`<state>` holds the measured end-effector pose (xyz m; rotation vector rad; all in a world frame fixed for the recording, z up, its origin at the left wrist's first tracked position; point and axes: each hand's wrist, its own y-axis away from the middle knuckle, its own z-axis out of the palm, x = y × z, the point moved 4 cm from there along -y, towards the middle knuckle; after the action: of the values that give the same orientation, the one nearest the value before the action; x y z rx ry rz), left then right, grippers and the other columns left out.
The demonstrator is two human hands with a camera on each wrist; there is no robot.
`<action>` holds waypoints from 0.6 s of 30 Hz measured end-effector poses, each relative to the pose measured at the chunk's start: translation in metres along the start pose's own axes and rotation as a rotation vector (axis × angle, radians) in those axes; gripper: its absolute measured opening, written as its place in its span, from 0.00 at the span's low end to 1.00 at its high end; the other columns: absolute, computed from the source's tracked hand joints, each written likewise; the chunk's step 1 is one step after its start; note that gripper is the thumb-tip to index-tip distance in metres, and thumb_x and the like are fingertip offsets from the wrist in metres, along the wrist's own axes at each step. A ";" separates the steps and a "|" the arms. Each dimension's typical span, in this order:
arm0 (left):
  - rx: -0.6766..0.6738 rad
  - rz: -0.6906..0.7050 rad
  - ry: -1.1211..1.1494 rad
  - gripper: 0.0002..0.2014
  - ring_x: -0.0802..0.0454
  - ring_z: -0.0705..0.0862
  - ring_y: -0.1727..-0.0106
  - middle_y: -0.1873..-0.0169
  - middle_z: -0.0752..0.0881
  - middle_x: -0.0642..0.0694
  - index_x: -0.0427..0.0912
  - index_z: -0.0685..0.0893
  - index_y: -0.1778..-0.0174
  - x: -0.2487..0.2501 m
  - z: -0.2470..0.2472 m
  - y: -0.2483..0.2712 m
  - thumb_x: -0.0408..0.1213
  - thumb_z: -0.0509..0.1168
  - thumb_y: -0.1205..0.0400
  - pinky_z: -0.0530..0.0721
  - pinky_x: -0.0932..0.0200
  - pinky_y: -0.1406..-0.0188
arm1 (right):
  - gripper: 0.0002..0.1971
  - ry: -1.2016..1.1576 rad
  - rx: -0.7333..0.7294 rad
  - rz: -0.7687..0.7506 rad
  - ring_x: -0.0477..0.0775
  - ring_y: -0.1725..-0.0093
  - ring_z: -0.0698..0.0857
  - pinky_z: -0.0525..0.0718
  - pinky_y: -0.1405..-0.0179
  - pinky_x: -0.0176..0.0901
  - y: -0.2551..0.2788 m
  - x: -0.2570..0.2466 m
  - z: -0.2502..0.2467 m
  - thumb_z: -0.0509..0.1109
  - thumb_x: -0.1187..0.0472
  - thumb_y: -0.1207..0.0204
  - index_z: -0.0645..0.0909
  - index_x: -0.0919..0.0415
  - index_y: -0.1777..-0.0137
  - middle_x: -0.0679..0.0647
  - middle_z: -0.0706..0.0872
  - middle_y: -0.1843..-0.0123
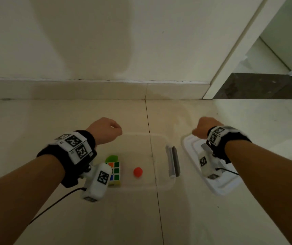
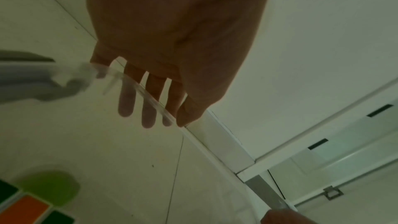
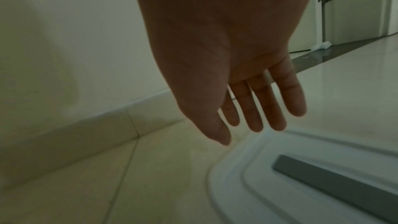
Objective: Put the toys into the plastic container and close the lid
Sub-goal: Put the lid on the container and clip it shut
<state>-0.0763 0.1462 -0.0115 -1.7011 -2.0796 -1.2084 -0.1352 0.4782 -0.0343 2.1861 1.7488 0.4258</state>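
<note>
Where the tiled floor (image 1: 88, 218) meets the skirting and wall (image 1: 88, 41), a clear plastic container (image 1: 163, 184) sits open on the tiles, a grey latch (image 1: 172, 160) standing at its right end. The white lid (image 1: 226, 188), bearing a grey strip (image 3: 336, 181) seen in the right wrist view, lies flat on the floor just beside the container's right side, apart from it. Inside the container rest three toys: a colour cube (image 1: 115, 171) at the left end, a green piece (image 1: 112, 158) touching its far side, and a small red ball (image 1: 138, 172) near the middle, apart from both. The left hand (image 1: 104, 130) is at the container's far left rim; its fingers (image 2: 150, 101) hang straight down over the clear edge, some seen through the plastic, and whether they grip it cannot be told. The right hand (image 1: 202, 127) hovers over the lid's far left corner, fingers (image 3: 254, 108) straight, close together, holding nothing.
</note>
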 end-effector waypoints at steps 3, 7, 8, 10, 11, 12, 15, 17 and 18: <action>-0.042 0.027 -0.012 0.14 0.48 0.86 0.45 0.50 0.91 0.46 0.38 0.91 0.45 0.006 0.011 -0.010 0.42 0.65 0.17 0.79 0.57 0.47 | 0.19 0.093 -0.110 0.054 0.65 0.44 0.86 0.82 0.52 0.47 -0.003 0.024 0.034 0.68 0.54 0.20 0.80 0.64 0.34 0.63 0.86 0.39; -0.076 0.046 0.024 0.13 0.54 0.85 0.54 0.52 0.91 0.44 0.38 0.91 0.44 0.013 0.015 -0.016 0.42 0.69 0.18 0.81 0.56 0.44 | 0.23 0.142 -0.142 0.070 0.64 0.38 0.86 0.84 0.45 0.49 -0.006 0.038 0.056 0.71 0.57 0.24 0.78 0.62 0.29 0.62 0.83 0.30; -0.080 0.045 0.039 0.13 0.54 0.85 0.54 0.52 0.91 0.44 0.38 0.91 0.43 0.014 0.016 -0.017 0.41 0.69 0.19 0.81 0.57 0.44 | 0.25 0.137 -0.147 0.072 0.64 0.36 0.86 0.84 0.43 0.50 -0.007 0.040 0.060 0.72 0.57 0.25 0.78 0.63 0.28 0.62 0.82 0.29; -0.073 0.039 0.053 0.14 0.52 0.85 0.52 0.51 0.91 0.43 0.39 0.90 0.42 0.014 0.017 -0.018 0.42 0.70 0.19 0.81 0.56 0.44 | 0.27 0.135 -0.142 0.073 0.64 0.33 0.84 0.83 0.39 0.51 -0.007 0.040 0.063 0.73 0.57 0.24 0.77 0.64 0.26 0.63 0.82 0.28; -0.066 0.037 0.052 0.14 0.51 0.84 0.52 0.50 0.91 0.43 0.40 0.90 0.41 0.014 0.018 -0.018 0.42 0.69 0.18 0.80 0.55 0.43 | 0.27 0.134 -0.129 0.066 0.64 0.32 0.84 0.83 0.39 0.50 -0.007 0.039 0.063 0.73 0.57 0.23 0.76 0.65 0.26 0.63 0.82 0.28; -0.058 0.039 0.049 0.14 0.51 0.84 0.52 0.49 0.91 0.43 0.40 0.90 0.41 0.014 0.018 -0.018 0.42 0.69 0.18 0.80 0.56 0.44 | 0.27 0.125 -0.113 0.055 0.64 0.32 0.84 0.83 0.39 0.49 -0.007 0.037 0.063 0.72 0.58 0.23 0.75 0.65 0.25 0.63 0.82 0.28; -0.042 0.051 0.043 0.14 0.54 0.82 0.54 0.49 0.91 0.44 0.41 0.90 0.41 0.013 0.017 -0.017 0.43 0.68 0.18 0.77 0.57 0.46 | 0.31 0.065 -0.084 0.064 0.65 0.33 0.84 0.82 0.44 0.47 -0.005 0.034 0.066 0.74 0.60 0.23 0.69 0.65 0.21 0.64 0.81 0.28; -0.046 0.055 0.048 0.14 0.59 0.81 0.58 0.49 0.91 0.43 0.40 0.90 0.41 0.013 0.017 -0.016 0.43 0.68 0.18 0.76 0.58 0.47 | 0.35 0.030 -0.093 0.090 0.65 0.32 0.83 0.81 0.44 0.48 -0.004 0.035 0.070 0.74 0.59 0.24 0.65 0.66 0.20 0.64 0.80 0.28; -0.049 0.054 0.054 0.14 0.61 0.81 0.59 0.49 0.91 0.43 0.40 0.90 0.41 0.012 0.017 -0.016 0.43 0.69 0.18 0.76 0.58 0.46 | 0.36 0.023 -0.100 0.096 0.65 0.32 0.82 0.81 0.43 0.48 -0.003 0.036 0.071 0.74 0.58 0.24 0.63 0.67 0.19 0.65 0.79 0.27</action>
<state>-0.0884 0.1667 -0.0230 -1.7134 -1.9762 -1.2841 -0.1010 0.5104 -0.0984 2.2085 1.6033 0.5515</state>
